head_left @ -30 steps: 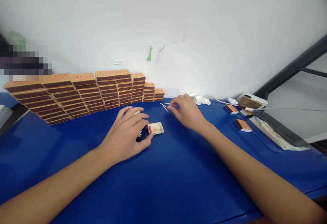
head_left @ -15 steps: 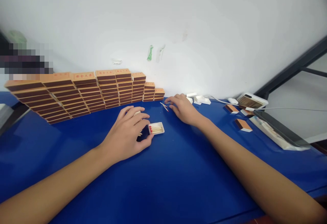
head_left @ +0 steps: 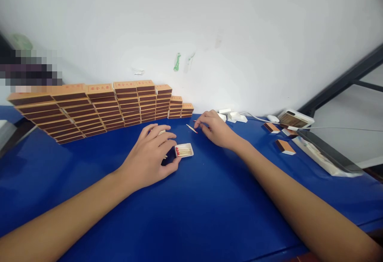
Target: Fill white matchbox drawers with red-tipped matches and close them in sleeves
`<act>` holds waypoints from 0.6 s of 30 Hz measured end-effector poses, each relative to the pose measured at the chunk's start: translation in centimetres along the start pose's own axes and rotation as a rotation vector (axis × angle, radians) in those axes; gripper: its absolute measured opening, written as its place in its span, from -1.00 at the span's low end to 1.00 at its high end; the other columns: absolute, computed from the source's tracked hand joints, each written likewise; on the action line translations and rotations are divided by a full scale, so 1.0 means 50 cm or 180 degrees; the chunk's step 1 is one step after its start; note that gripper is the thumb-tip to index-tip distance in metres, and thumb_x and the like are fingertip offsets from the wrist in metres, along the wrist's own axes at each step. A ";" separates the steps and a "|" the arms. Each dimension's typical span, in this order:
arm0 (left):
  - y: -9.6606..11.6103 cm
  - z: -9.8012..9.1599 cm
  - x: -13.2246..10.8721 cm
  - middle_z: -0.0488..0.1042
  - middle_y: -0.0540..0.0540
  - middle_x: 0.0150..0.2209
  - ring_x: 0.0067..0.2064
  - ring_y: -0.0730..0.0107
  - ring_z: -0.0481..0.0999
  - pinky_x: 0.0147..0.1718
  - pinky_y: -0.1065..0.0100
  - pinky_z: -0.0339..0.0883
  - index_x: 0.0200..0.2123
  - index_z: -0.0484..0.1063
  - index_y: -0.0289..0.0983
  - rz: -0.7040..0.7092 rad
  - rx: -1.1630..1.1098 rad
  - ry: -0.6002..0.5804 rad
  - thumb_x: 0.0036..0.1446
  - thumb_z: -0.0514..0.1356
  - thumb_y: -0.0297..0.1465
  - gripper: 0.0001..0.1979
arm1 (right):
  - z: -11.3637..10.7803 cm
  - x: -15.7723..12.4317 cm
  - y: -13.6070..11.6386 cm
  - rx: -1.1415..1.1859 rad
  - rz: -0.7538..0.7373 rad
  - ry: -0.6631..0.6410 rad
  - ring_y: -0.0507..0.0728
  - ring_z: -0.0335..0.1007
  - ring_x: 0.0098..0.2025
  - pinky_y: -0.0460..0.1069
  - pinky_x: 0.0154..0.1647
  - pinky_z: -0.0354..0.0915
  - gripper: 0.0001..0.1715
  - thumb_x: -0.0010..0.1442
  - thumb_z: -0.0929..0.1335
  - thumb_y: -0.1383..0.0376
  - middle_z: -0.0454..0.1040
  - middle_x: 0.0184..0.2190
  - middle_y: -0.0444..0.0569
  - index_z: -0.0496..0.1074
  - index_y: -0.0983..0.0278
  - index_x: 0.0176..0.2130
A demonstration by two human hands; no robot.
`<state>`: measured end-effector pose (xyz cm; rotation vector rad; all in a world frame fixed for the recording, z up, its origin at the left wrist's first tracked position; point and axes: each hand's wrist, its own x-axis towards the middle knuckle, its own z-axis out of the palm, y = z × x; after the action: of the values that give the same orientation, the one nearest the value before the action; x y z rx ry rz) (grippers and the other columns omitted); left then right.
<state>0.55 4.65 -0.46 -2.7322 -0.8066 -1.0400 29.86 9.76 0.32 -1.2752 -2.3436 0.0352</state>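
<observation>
My left hand (head_left: 151, 152) rests on the blue table with its thumb and index finger at the left end of a small white matchbox tray (head_left: 188, 150). Red-tipped matches lie inside that tray. More pale matchsticks (head_left: 162, 132) show partly from under the fingers; the palm hides the rest. Further back, my right hand (head_left: 215, 128) has its thumb and fingertips closed together around a match (head_left: 194, 121), of which only a bit with a red tip peeks out. One loose match (head_left: 191, 128) lies on the table just left of those fingertips.
Stacked matchboxes (head_left: 101, 106) form a stepped row along the wall at the left. Behind my right hand are white tray pieces (head_left: 236, 116). To the right lie loose matchboxes (head_left: 285, 146), a white cable (head_left: 335, 128), a wood-patterned white device (head_left: 295, 118) and a dark flat device (head_left: 326, 150).
My right fingertips have drawn together and shifted slightly toward me at the loose matches. Fewer matches lie beside them. My left hand and the tray stay nearly the same.
</observation>
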 end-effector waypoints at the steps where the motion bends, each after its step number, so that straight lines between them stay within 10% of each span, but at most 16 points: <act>1: 0.000 0.000 0.000 0.67 -0.21 0.02 0.25 -0.15 0.54 0.29 -0.23 0.31 -0.11 0.58 -0.26 0.0001 0.0000 -0.0008 0.31 0.29 -0.32 -0.84 | 0.000 0.000 0.000 0.0027 -0.0015 -0.0025 0.32 0.33 -0.04 0.24 0.10 0.31 -0.60 0.37 0.24 0.50 0.52 -0.12 0.13 0.60 0.23 -0.06; 5: 0.001 0.000 0.000 0.67 -0.20 0.02 0.25 -0.13 0.54 0.29 -0.24 0.32 -0.12 0.59 -0.25 -0.0004 -0.0035 -0.0011 0.31 0.30 -0.32 -0.85 | 0.001 0.001 -0.002 0.0128 -0.0228 -0.0221 0.32 0.32 0.05 0.25 0.16 0.31 -0.45 0.41 0.17 0.51 0.51 0.01 0.13 0.53 0.17 0.18; 18: 0.000 -0.001 0.000 0.66 -0.19 0.03 0.27 -0.13 0.53 0.29 -0.21 0.32 -0.11 0.58 -0.23 -0.0005 -0.0018 -0.0044 0.31 0.30 -0.31 -0.85 | -0.022 0.001 -0.016 -0.0027 -0.0270 -0.0379 0.33 0.29 0.06 0.25 0.17 0.31 -0.71 0.43 0.29 0.42 0.49 -0.03 0.13 0.55 0.16 -0.01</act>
<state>0.53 4.63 -0.44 -2.7470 -0.8091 -1.0262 29.67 9.14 1.51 -1.2066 -2.4992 0.0759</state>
